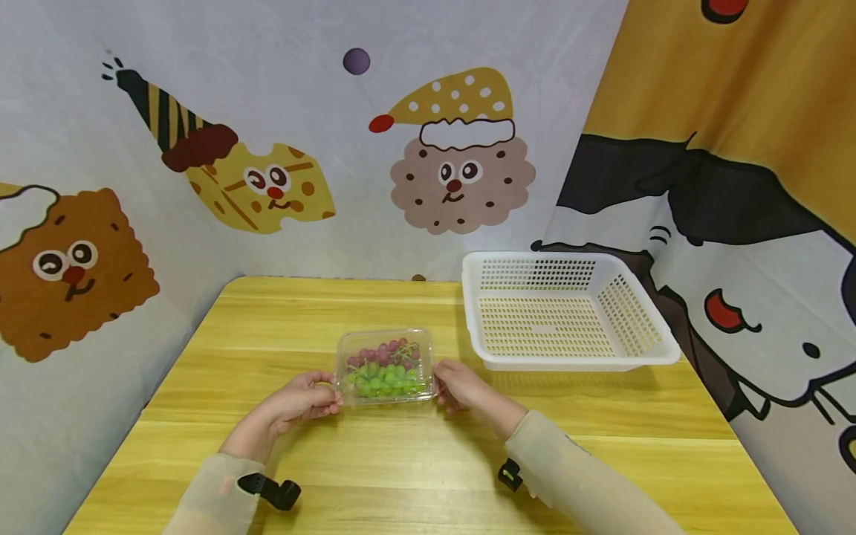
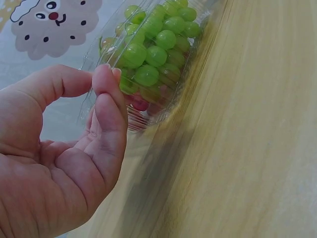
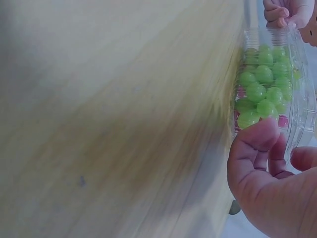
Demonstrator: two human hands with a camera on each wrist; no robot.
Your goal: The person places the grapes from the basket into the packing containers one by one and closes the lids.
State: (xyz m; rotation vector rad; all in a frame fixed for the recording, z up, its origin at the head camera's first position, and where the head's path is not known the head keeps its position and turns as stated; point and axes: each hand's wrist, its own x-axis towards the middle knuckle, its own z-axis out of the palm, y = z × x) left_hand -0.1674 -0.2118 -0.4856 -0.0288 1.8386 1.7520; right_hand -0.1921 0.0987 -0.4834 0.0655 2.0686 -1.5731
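Note:
A clear plastic clamshell box [image 1: 384,401] lies on the table with its lid down over the fruit. Inside it, red grapes [image 1: 381,352] are at the far side and green grapes [image 1: 388,381] at the near side. My left hand [image 1: 305,399] pinches the box's left edge between thumb and fingers; in the left wrist view the fingertips [image 2: 106,82] meet at the rim. At the opposite end, my right hand [image 1: 463,386] grips the right edge. In the right wrist view, its thumb [image 3: 260,136] lies against the box wall beside the green grapes.
A white perforated plastic basket [image 1: 475,327] stands at the back right of the wooden table [image 1: 401,475]. Behind the table hangs a curtain [image 1: 301,89] printed with cartoon figures. A black strap device [image 1: 270,490] sits on the left sleeve, another [image 1: 510,474] by the right sleeve.

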